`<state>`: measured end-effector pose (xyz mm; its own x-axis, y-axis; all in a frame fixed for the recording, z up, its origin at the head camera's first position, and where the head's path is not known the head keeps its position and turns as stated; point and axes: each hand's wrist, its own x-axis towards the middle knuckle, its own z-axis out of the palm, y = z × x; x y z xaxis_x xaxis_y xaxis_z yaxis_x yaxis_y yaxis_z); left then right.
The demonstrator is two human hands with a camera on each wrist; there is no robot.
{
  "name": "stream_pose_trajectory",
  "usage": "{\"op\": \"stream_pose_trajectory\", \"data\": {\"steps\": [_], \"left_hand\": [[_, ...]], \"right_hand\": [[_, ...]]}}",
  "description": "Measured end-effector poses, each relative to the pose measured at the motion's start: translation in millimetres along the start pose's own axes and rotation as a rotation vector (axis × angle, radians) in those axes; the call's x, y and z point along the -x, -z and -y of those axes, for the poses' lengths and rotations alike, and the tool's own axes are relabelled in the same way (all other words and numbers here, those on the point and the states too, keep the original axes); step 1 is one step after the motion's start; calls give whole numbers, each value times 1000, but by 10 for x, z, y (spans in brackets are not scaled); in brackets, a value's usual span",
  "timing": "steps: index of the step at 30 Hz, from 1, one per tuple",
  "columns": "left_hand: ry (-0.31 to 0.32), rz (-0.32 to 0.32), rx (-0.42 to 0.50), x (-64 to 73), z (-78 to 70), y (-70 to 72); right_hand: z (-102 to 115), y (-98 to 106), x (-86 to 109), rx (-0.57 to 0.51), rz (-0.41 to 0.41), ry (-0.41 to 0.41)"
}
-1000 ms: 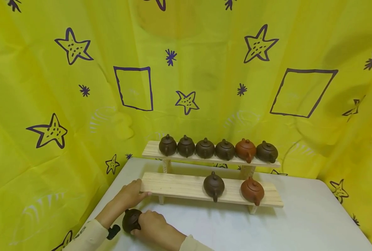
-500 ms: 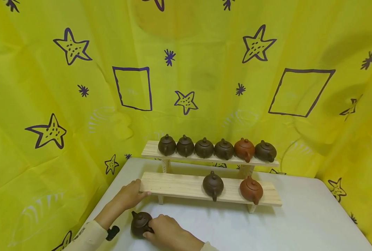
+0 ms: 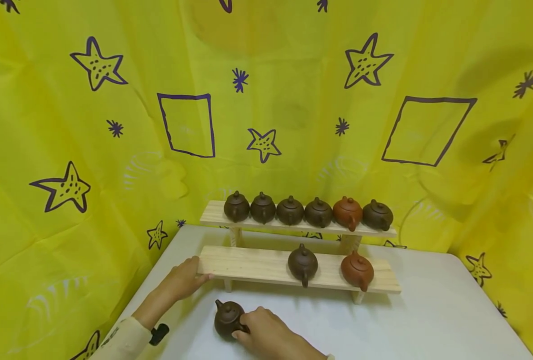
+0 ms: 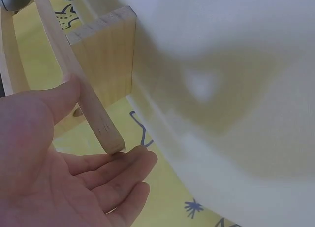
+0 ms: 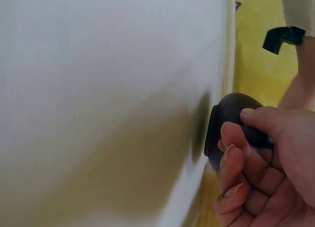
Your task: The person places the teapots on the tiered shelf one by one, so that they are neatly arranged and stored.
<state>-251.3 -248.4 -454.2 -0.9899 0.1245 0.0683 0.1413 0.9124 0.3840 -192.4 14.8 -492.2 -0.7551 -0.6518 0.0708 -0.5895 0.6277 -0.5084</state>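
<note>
My right hand [image 3: 266, 332] pinches a dark brown clay teapot [image 3: 227, 320] by its handle, low in front of the wooden shelf; the spout points left. In the right wrist view the thumb and index finger hold the dark teapot [image 5: 236, 109] at the handle, and its base is turned toward the white tabletop. My left hand [image 3: 183, 279] grips the left end of the lower wooden shelf [image 3: 248, 262]. Seen from the left wrist, the thumb lies against the shelf board [image 4: 93, 106] and the fingers touch its end.
On the lower shelf stand a dark teapot [image 3: 303, 263] and a reddish one [image 3: 358, 269]. Several teapots line the upper shelf [image 3: 212, 214], among them a red-brown teapot [image 3: 347, 211]. White tabletop [image 3: 433, 300] lies around; a yellow patterned curtain [image 3: 293, 60] hangs behind.
The teapot in my right hand has moved rightward, away from beside my left forearm, and more of it shows. My left hand has stayed at the shelf end.
</note>
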Motion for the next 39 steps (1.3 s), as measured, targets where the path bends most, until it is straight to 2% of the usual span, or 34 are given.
{"op": "stream_pose_trajectory", "data": {"steps": [7,12,16,19,25,28,35,39], "left_hand": [[-7,-7,11,7,3,15],[1,-1,9,5,18,4],[18,10,36,4,19,1],[17,9,48,4,13,0],[20,12,45,0,13,-1],[25,20,41,-2,15,1],[30,25,37,-1,1,13],[32,25,31,-4,-5,19]], "right_hand": [[0,261,51,-71,-49,-11],[32,467,37,-185,-99,-13],[31,567,3,-253,-133,-49],[6,605,-43,-242,-182,-71],[-76,639,-162,-126,-335,-99],[-116,636,-207,-91,-384,-130],[-160,625,-276,-42,-421,-233],[-166,630,-324,-10,-418,-265]]}}
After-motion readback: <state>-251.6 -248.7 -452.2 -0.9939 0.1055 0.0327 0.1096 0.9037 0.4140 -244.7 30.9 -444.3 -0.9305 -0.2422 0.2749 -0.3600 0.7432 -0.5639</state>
